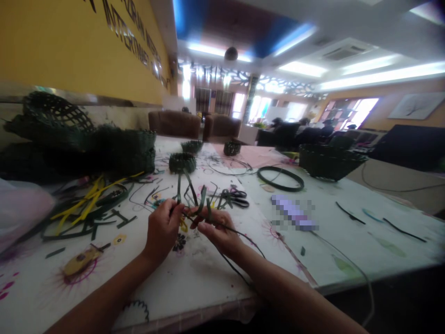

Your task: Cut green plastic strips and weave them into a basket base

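Observation:
Both hands meet over the near middle of the table, working dark green woven strips point(202, 199). My left hand point(163, 222) is closed, its thumb and fingers pinching the strips from the left. From the right, my right hand point(219, 229) is closed on the same strips, thumb toward the near side. Loose strip ends stand up beyond the fingers, and thin dark strands trail down to the right past my right wrist. Just behind the hands lies a pair of scissors point(239, 198) with dark handles. The part between the fingertips is mostly hidden.
Large dark green baskets point(125, 148) are stacked at the left, with yellow strips point(85, 206) and green offcuts before them. Small baskets point(182, 163) stand farther back. On the right are a coiled dark ring point(280, 179), a wide basket point(330, 161) and a pixelated purple object point(292, 212) with a cord.

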Motion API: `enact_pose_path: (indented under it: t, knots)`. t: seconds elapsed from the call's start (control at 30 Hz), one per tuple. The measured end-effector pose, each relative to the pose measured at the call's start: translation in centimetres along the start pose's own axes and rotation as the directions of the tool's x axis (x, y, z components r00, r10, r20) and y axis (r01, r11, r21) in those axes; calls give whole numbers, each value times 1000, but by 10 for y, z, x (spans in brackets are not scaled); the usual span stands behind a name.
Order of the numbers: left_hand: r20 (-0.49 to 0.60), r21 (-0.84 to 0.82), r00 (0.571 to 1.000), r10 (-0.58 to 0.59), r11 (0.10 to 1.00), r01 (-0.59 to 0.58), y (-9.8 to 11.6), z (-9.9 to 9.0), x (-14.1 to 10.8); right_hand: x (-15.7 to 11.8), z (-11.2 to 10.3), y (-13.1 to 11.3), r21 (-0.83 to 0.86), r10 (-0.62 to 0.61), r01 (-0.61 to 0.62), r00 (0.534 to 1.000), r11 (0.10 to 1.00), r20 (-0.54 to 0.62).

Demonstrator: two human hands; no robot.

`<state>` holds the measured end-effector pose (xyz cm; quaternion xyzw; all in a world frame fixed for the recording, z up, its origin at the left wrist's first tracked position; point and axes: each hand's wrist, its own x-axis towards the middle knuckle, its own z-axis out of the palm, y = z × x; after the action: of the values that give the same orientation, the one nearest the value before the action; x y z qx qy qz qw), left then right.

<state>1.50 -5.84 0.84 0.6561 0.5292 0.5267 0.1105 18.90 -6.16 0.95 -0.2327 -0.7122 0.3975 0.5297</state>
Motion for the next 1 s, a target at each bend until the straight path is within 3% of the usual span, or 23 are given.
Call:
enact_pose_path:
  t: [0.13, 0.27, 0.37, 0.47, 0.7, 0.83, 0.9, 1.0]
  knots:
    - [34, 12, 999, 16, 1000, -16, -1, 5, -2, 3, 1, 2, -14, 64, -66, 994, 998, -85]
    - [28, 33, 998, 53, 998, -54, -3, 8, -4, 3, 2, -3, -151, -1, -19, 991, 988, -136]
    - [10, 57, 993, 116, 992, -116, -4, 8, -3, 1, 3, -19, -405, -147, 73, 977, 912, -155]
    - [-2, 78, 985, 170, 982, -169, -7, 7, -2, -2, 2, -39, -542, -195, 83, 969, 836, -153]
    - [-42, 151, 968, 247, 959, -238, -15, 9, 0, -15, -11, -81, -644, -176, 60, 977, 762, -117]
    - [-25, 168, 934, 355, 923, -347, -13, 11, -2, 4, -33, -103, -686, -213, 120, 976, 718, -52]
    - [-18, 174, 910, 414, 898, -405, -11, 12, -3, 22, -47, -105, -629, -178, 119, 984, 768, -32]
    - [-10, 167, 864, 503, 853, -494, -10, 11, -4, 48, -68, -89, -365, -22, 12, 999, 931, -24]
